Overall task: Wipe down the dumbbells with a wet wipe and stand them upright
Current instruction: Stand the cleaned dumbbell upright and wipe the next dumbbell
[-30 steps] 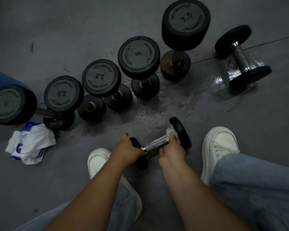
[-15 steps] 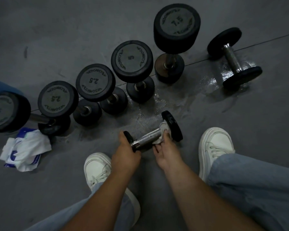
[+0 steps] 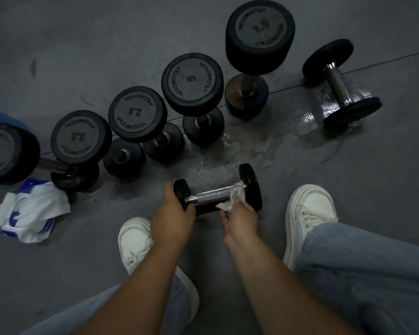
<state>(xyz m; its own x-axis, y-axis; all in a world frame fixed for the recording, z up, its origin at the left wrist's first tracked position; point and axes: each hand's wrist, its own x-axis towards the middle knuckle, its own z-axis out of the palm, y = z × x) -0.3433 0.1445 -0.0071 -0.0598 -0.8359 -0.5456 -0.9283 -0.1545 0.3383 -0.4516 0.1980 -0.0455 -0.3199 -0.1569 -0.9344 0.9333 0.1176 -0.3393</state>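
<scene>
Mid-wipe. My left hand (image 3: pixel 173 218) grips the dumbbell (image 3: pixel 215 195) by one end; my right hand (image 3: pixel 240 217) pinches the wipe (image 3: pixel 232 198) on its handle. Next, likely: stand it upright.

The small black dumbbell (image 3: pixel 217 194) has matte black end plates and a silver handle with a fine cross-hatched knurl along its middle. The white wet wipe (image 3: pixel 232 200) is plain, without print. The upright black rubber dumbbells (image 3: pixel 191 81) carry dull grey round caps with raised lettering and the numbers 2.5, 5 and 7.5. The black lying dumbbell (image 3: pixel 338 81) has a shiny chrome bar. The dark grey floor (image 3: pixel 348 177) shows pale glossy wet streaks. The crumpled plastic packet (image 3: pixel 32 209) is white with blue print. The canvas shoes (image 3: pixel 310 213) are white, the denim trousers (image 3: pixel 373 274) light blue.
</scene>
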